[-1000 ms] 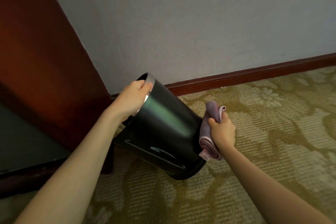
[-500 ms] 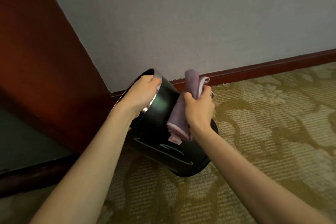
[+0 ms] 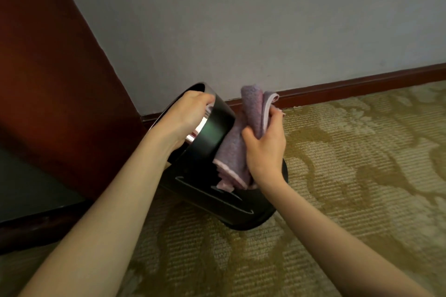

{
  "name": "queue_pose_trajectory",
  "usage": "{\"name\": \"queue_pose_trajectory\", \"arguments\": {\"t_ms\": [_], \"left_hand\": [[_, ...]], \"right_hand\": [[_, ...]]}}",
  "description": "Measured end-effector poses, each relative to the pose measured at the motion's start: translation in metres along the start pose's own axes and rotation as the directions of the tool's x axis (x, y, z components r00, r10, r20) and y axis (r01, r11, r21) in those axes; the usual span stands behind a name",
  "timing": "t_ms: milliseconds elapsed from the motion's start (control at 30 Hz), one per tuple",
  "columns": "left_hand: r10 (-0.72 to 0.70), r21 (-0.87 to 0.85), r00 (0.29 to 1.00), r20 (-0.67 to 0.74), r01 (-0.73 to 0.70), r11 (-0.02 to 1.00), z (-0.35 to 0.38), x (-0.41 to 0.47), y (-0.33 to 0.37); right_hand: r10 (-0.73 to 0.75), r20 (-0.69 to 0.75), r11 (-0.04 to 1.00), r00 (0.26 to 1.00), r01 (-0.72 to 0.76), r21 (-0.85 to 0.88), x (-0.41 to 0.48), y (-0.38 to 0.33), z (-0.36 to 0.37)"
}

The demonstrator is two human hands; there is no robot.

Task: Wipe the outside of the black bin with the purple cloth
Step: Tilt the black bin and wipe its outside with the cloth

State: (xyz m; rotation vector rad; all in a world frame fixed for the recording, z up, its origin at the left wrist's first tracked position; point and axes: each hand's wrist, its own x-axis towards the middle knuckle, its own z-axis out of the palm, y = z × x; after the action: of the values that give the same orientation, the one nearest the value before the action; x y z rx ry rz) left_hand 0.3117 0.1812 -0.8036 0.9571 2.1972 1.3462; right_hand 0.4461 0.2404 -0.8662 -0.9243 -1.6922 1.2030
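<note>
Setting: grey wall point(image 3: 241, 19) across the upper frame, patterned carpet point(image 3: 350, 200) across the lower right, dark wooden panel point(image 3: 48, 67) at left.

Black bin point(image 3: 217, 202): centre of frame, tilted, open rim toward the upper left. Base on or just above the carpet; cannot tell which.

Step in hand, as judged: wiping of the outer side wall, with the cloth near the rim end.

Next move, as judged: draw the cloth down the wall toward the base under steady pressure. Then rotate the bin to present unwiped surface.

Purple cloth point(image 3: 231, 152): folded, pressed against the bin's right side, between bin and palm.

Left hand point(image 3: 188, 118): curled over the rim, grasping it and holding the tilt.

Right hand point(image 3: 265, 149): just right of the bin, clenched around the cloth.
</note>
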Motion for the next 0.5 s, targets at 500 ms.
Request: {"name": "queue_pose_trajectory", "arguments": {"t_ms": [500], "left_hand": [[-0.065,0.181,0.995,0.075,0.050,0.982,0.047,-0.013,0.033]], "right_hand": [[0.257,-0.053,0.898,0.965,-0.259,-0.357,0.014,0.124,-0.089]]}}
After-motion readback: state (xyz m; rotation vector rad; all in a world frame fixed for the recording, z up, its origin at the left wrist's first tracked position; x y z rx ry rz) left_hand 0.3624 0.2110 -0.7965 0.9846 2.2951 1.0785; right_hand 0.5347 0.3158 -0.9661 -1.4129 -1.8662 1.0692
